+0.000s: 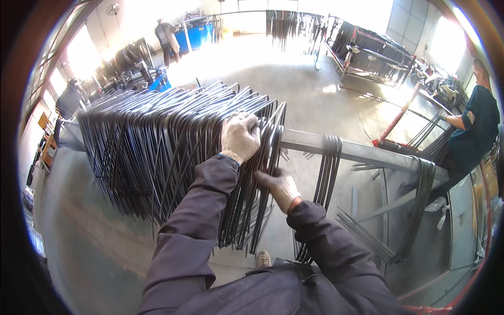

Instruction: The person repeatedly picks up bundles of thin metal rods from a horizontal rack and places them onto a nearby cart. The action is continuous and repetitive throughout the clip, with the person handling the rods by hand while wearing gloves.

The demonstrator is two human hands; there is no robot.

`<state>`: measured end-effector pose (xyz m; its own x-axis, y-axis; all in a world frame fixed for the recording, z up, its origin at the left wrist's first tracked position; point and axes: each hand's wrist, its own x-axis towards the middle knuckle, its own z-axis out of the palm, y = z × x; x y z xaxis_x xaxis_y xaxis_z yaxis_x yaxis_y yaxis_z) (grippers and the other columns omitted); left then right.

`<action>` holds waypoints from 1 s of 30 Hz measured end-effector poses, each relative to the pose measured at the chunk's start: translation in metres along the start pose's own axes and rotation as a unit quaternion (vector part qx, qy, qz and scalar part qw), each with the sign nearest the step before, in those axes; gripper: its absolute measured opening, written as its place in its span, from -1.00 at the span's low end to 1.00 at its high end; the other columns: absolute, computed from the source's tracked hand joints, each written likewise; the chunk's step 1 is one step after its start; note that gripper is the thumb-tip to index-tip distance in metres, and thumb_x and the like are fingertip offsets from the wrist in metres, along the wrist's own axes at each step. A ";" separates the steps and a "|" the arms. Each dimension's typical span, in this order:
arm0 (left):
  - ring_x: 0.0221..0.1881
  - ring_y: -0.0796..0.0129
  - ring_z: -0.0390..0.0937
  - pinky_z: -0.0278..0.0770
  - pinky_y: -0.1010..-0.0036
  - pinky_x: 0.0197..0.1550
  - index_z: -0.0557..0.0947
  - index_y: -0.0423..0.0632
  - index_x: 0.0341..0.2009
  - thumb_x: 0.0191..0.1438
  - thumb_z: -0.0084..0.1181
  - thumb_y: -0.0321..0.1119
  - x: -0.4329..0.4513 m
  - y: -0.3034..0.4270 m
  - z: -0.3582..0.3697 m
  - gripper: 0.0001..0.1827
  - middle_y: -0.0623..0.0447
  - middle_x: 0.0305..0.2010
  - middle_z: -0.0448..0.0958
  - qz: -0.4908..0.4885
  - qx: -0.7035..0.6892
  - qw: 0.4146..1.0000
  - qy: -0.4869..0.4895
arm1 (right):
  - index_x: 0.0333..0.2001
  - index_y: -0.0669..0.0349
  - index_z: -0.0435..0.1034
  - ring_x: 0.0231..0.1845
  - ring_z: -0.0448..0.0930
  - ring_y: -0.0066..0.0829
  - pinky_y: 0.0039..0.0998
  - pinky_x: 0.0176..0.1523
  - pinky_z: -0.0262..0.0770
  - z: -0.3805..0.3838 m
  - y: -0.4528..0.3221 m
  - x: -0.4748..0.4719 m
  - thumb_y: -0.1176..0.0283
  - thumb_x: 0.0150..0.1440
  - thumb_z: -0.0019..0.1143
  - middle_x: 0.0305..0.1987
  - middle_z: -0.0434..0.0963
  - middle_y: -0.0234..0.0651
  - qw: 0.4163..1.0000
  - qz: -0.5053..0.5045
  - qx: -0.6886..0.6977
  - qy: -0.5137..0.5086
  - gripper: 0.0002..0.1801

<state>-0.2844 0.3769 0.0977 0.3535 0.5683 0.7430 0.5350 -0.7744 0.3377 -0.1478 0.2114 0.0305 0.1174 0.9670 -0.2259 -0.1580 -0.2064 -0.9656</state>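
Many bent dark metal rods (157, 157) hang packed together over a long square metal beam (307, 139). My left hand (241, 136), in a pale knitted glove, is curled over the top bends near the right end of the bundle; what lies inside its fingers is hidden. Lower and to the right, my right hand (281, 187), in a similar glove with darkened fingers, is beside the hanging legs of the rods. Its fingertips reach the rods, but blur hides whether they grip any. A small group of bent rods (328, 169) hangs farther right on the beam.
Another group of rods (419, 204) hangs near the beam's right end. At the right, a person (472, 122) handles rods beside a red metal frame (401, 114). Another person (167, 39) stands by a blue machine (197, 34) at the back. Loaded racks (374, 59) stand behind.
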 end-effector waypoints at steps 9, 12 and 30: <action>0.04 -0.04 0.73 0.66 0.05 0.22 0.82 -0.02 -0.29 0.10 0.45 -0.39 0.005 0.006 -0.003 -0.93 0.00 -0.17 0.78 0.004 -0.013 0.999 -0.034 | 0.55 0.47 0.43 0.01 0.65 -0.48 -0.39 0.23 0.64 -0.028 0.093 -0.084 0.18 0.63 0.25 0.11 0.70 -0.34 0.992 -0.023 0.071 -0.106 -0.35; 0.00 -0.05 0.73 0.67 0.05 0.17 0.80 -0.04 -0.31 0.07 0.43 -0.41 0.001 -0.001 -0.006 -0.92 -0.03 -0.20 0.77 -0.004 -0.019 0.999 -0.041 | 0.50 0.51 0.44 -0.06 0.58 -0.47 -0.23 0.20 0.60 -0.006 0.016 -0.056 -0.10 0.67 0.14 0.09 0.68 -0.34 0.994 -0.055 0.092 -0.012 -0.20; 0.04 -0.05 0.68 0.58 0.00 0.21 0.74 -0.03 -0.29 0.10 0.41 -0.37 0.002 0.008 -0.007 -0.90 -0.02 -0.20 0.72 -0.016 0.027 0.997 -0.069 | 0.01 0.36 0.69 -0.21 0.74 -0.55 -0.40 -0.04 0.72 0.045 0.088 -0.083 0.58 0.34 0.57 -0.14 0.81 -0.37 0.984 0.079 0.153 0.049 -0.79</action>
<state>-0.2852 0.3700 0.1061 0.4352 0.6280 0.6451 0.5875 -0.7410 0.3250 -0.2152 0.1194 -0.0298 0.1592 0.9046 -0.3954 -0.4681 -0.2834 -0.8370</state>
